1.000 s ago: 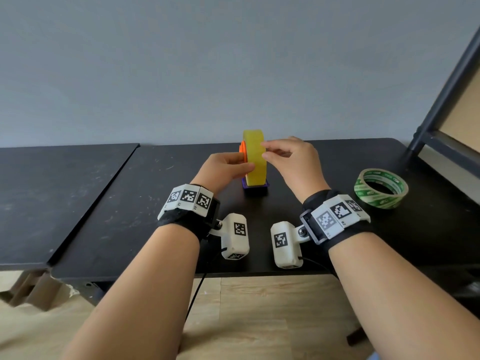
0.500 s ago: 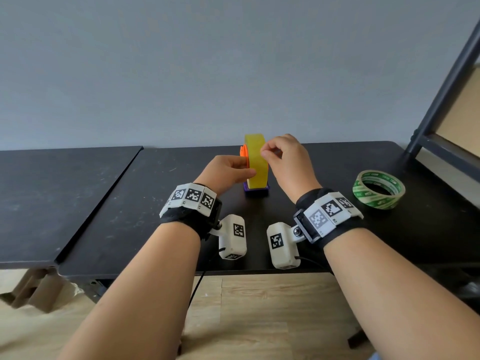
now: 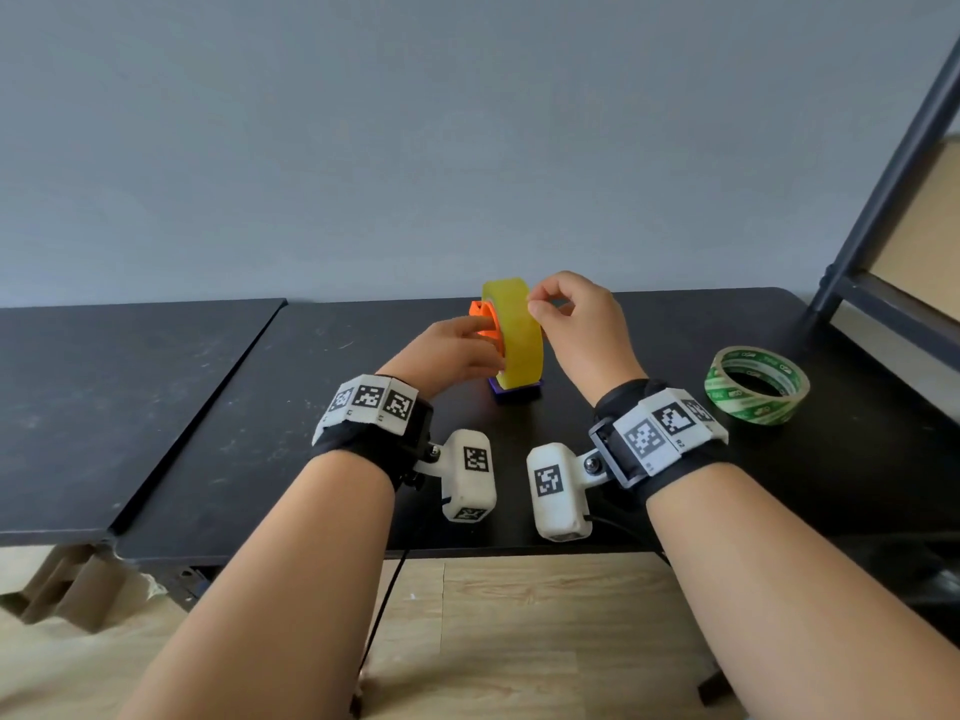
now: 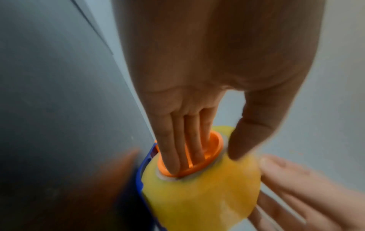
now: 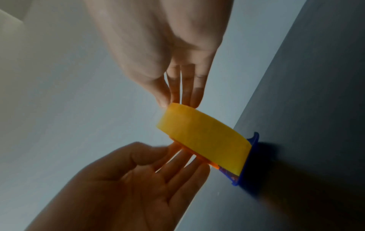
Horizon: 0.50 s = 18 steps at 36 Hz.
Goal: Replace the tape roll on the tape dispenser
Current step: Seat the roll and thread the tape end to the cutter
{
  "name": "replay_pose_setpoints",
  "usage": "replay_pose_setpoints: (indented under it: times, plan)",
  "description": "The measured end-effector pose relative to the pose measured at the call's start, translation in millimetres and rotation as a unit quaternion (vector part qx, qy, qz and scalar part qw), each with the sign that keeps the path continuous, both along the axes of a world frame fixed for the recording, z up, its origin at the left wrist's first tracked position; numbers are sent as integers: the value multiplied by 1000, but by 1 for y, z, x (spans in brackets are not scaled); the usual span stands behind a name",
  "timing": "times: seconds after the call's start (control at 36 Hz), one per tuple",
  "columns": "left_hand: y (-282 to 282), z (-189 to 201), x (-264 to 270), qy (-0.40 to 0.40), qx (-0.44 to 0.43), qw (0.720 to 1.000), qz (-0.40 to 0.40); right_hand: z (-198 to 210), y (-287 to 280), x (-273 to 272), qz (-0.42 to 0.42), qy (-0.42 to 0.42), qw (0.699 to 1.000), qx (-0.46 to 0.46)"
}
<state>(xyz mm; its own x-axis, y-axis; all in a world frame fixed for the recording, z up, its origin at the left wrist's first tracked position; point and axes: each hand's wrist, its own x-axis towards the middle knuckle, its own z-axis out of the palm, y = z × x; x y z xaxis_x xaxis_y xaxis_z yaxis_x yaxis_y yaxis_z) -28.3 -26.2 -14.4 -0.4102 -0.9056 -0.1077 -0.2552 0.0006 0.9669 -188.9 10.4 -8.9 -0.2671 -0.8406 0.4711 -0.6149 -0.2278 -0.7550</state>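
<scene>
Head view: a yellow tape roll (image 3: 514, 337) stands upright on a blue dispenser (image 3: 515, 393) at mid-desk (image 3: 208, 407). The left hand (image 3: 447, 356) presses straight fingers against its orange hub (image 3: 485, 324). The right hand (image 3: 582, 330) pinches the roll's top edge. To the right lies a green-and-white tape roll (image 3: 756, 384), its print too small to read.

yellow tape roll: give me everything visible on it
The yellow tape roll is wide, translucent and glossy, standing on edge on an orange hub in a blue dispenser on the black table. The left hand has straight fingers in the hub, thumb on the roll's side; the right hand pinches its upper edge.
</scene>
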Motion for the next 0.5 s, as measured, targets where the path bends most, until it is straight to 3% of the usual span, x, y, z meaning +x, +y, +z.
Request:
replay_pose_setpoints:
  times: [0.11,0.31,0.5]
  plan:
    - [-3,8,-7,98,71,990,74,-1,1,-2,8,-10,1000,-3]
    - [-13,9,-20,130,112,972,162,-3,5,0,19,-30,999,5]
    - [-18,5,-23,152,121,964,179,-3,7,-2,34,-24,999,10]
